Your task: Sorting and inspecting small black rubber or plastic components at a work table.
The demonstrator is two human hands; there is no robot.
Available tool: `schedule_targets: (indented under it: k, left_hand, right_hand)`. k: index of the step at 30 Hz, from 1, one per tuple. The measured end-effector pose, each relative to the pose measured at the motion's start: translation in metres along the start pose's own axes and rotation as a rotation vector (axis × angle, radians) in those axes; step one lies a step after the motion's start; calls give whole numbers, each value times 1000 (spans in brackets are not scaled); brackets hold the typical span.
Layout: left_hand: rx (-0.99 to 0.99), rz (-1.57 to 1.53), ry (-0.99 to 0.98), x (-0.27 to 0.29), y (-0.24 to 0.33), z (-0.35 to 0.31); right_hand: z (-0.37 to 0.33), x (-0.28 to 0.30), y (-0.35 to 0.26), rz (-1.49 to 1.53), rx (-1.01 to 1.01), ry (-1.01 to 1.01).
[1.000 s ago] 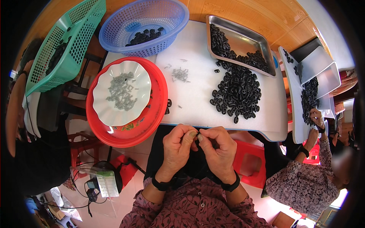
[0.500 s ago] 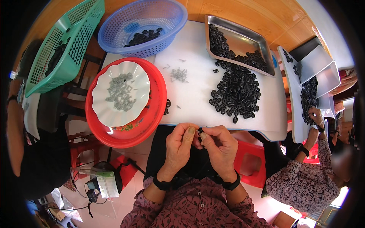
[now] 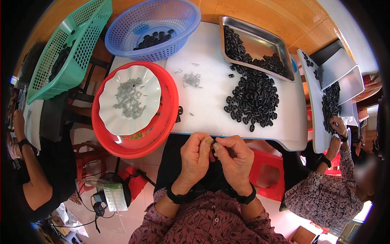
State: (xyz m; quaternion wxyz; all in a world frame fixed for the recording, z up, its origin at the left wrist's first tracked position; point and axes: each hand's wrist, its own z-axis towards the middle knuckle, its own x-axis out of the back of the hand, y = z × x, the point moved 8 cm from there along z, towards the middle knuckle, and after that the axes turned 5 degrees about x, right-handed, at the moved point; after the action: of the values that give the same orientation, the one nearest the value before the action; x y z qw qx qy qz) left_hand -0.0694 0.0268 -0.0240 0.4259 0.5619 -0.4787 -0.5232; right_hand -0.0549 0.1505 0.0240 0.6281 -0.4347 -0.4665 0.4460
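At the table's front edge, my left hand (image 3: 195, 159) and my right hand (image 3: 235, 157) meet fingertip to fingertip. Both are closed in a pinch on a small black piece (image 3: 214, 142), mostly hidden by the thumbs and fingers. Its exact shape does not show. Beyond my right hand lies a heap of small black oval pieces with holes (image 3: 254, 97). Farther off, on the white tabletop (image 3: 211, 110), is a small scatter of clear slim pieces (image 3: 191, 80). A few black pieces (image 3: 179, 113) rest against the red basin.
A white scalloped plate (image 3: 107, 95) of clear pieces sits on the red basin (image 3: 171, 93) at left. Behind stand a blue basket (image 3: 178, 44), a green basket (image 3: 77, 69) and a steel tray (image 3: 280, 40), all with black pieces. Co-workers sit on both sides.
My left hand has shifted slightly, its thumb now bent closer over the black piece. My right hand has barely moved. At far left, a co-worker's arm has swung into a new position.
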Motion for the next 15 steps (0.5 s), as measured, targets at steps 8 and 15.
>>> schedule_targets:
  k: [8,15]
  left_hand:
    - [-5,-6,42,2,2,0]
    - [85,-134,46,1,-6,0]
  right_hand:
    - [-1,-3,9,106,-69,-16]
    - [-1,-5,11,265,-106,-30]
